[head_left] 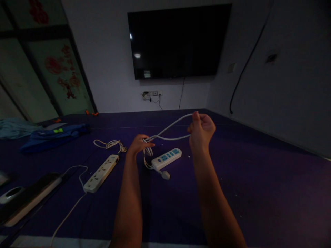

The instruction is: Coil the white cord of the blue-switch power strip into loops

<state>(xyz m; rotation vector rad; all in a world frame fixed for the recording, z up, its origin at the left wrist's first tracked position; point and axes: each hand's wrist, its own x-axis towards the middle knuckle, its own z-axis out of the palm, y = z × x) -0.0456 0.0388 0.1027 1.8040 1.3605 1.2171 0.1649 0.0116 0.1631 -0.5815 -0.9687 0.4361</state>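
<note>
My left hand [139,144] is closed around a bundle of white cable [170,132] just above the purple floor mat. My right hand [201,130] is raised and closed on a loop of the same cable, which stretches between both hands. The cable runs down to a white power strip with blue sockets [167,158] lying on the mat below my hands. Its white plug [165,175] rests beside the strip's near end.
A second white power strip [101,173] lies left of my left arm, its cord trailing toward me, with a coiled white cord [110,144] behind it. Blue cloth [54,136] lies at the far left. A dark device [23,199] sits at the left edge. A wall-mounted television [178,41] hangs ahead.
</note>
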